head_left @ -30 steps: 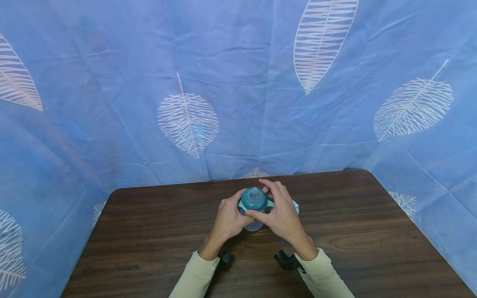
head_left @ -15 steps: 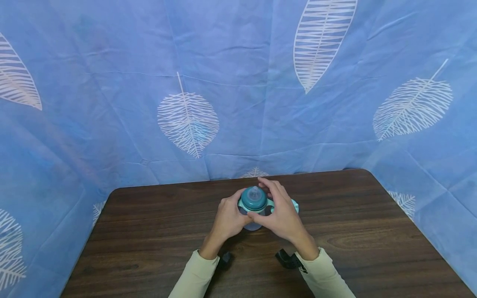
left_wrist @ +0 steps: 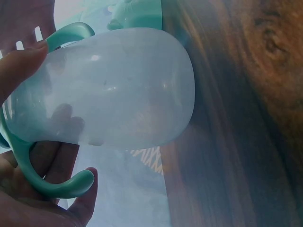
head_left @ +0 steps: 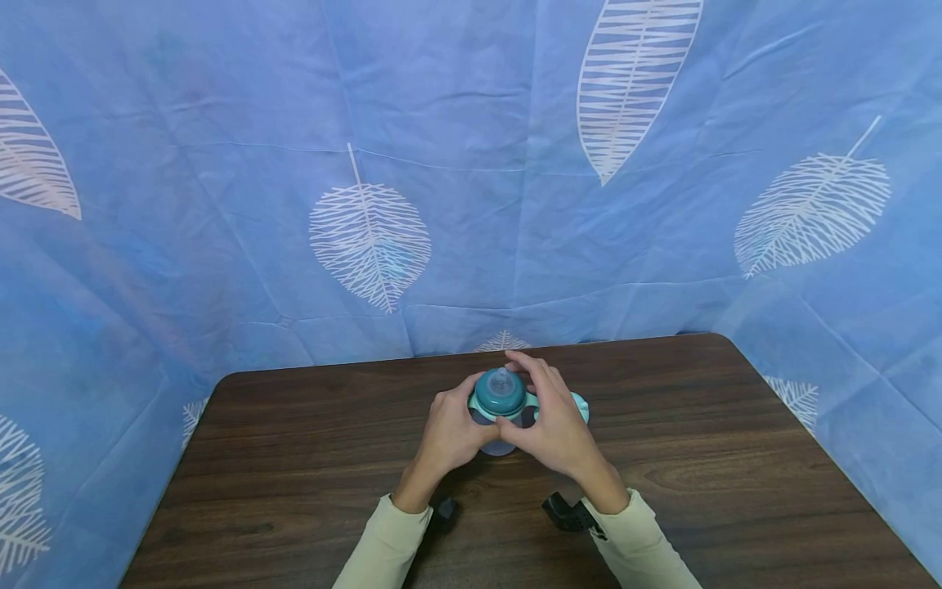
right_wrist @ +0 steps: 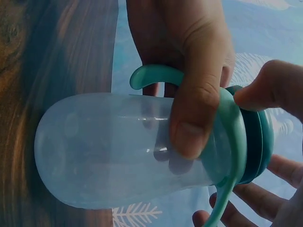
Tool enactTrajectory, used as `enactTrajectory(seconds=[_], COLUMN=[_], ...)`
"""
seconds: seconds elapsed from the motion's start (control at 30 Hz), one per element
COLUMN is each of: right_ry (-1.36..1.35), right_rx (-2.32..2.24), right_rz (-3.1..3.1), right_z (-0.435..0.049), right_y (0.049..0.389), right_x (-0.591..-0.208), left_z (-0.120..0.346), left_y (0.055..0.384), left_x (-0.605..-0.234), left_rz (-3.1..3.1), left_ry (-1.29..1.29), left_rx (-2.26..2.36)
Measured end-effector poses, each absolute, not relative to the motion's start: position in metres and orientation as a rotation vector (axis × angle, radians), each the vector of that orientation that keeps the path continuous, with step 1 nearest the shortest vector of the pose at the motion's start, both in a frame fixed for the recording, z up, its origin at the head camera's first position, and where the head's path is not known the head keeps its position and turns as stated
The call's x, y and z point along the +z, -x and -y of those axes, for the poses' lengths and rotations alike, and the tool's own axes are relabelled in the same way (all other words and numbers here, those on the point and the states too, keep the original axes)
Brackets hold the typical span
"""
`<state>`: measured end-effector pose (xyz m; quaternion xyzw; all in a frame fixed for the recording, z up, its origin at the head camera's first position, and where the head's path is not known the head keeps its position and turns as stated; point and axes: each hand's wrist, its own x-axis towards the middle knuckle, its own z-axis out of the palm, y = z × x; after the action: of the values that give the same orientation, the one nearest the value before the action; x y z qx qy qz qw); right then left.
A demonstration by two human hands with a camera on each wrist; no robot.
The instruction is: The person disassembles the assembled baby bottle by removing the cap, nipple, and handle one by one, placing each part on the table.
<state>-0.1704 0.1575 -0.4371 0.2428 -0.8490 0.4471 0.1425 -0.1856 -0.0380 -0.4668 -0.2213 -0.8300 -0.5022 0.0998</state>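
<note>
A baby bottle (head_left: pixel 501 396) stands upright near the table's back edge, with a clear nipple, a dark teal collar (right_wrist: pixel 258 142) and two mint handles (left_wrist: pixel 61 187). Its translucent body (right_wrist: pixel 104 151) looks empty. My left hand (head_left: pixel 449 429) grips the bottle from the left, thumb across the upper body and fingers behind, around the left handle. From the right, my right hand (head_left: pixel 555 429) holds the collar, thumb pressed to its near side and fingers reaching round the far side. In the head view, the right index finger is raised behind the nipple.
A rounded mint-coloured piece (head_left: pixel 582 407) lies on the table just right of the bottle, partly hidden by the right hand. The dark wood table (head_left: pixel 294 474) ends close behind the bottle, against a blue leaf-patterned cloth (head_left: pixel 471 229).
My right thumb has slid slightly to the right along the bottle's near side, and the right index finger has shifted slightly left. The left hand and bottle stay almost in place.
</note>
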Motion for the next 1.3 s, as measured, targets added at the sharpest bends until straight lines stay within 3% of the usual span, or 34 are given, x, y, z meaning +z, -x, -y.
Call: enactTrajectory(seconds=[0.33,0.73,1.0,1.3], right_ry=[-0.571,-0.733,-0.599,-0.68], right_rx=[1.244,1.332,1.258,1.395], right_rz=[2.482,2.496,2.498,2.453], right_z=[-0.1535,-0.1602,-0.152,-0.1554], right_y=[0.1705,0.1694,0.1693,0.1719], right_x=[-0.4397,-0.4361,-0.4419,-0.4424], left_z=[0.0383,0.0389,0.0392,0.0389], left_y=[0.1851,0.1849,0.1854,0.1864], left_x=[-0.4654,-0.4664,-0.4665,-0.4674], left_rz=[2.488,2.481,2.484,2.47], left_ry=[0.63,0.634,0.631,0.646], left_rx=[-1.491,-1.501,-1.488,-1.485])
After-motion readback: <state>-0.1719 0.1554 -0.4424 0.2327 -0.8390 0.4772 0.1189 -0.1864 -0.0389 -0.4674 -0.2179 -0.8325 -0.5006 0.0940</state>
